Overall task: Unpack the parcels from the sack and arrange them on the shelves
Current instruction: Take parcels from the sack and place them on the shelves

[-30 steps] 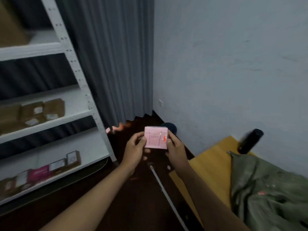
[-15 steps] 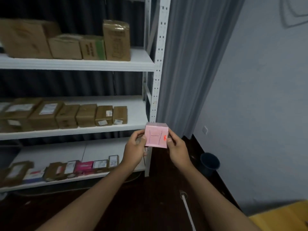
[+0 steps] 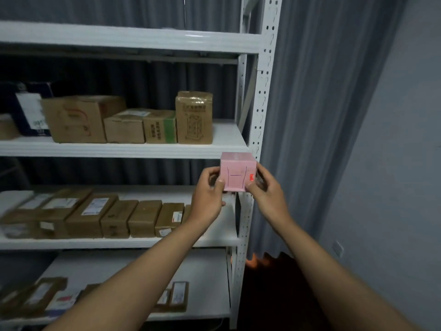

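A small pink box (image 3: 236,173) with pen lines and a red mark on its front is held up in front of the white shelf unit (image 3: 259,139), near its right upright. My left hand (image 3: 208,197) grips the box's left side and my right hand (image 3: 267,194) grips its right side. The box hangs level with the gap between the two middle shelves. The sack is out of view.
Brown cardboard parcels (image 3: 133,125) stand on the upper middle shelf, with bare room at its right end. A row of labelled parcels (image 3: 100,216) fills the shelf below. Several flat parcels (image 3: 177,297) lie on the low shelf. A grey curtain (image 3: 322,115) hangs to the right.
My view has swung from the floor and table up to the shelves. Both hands carried the pink box leftward and up toward the shelf unit, keeping the same grip.
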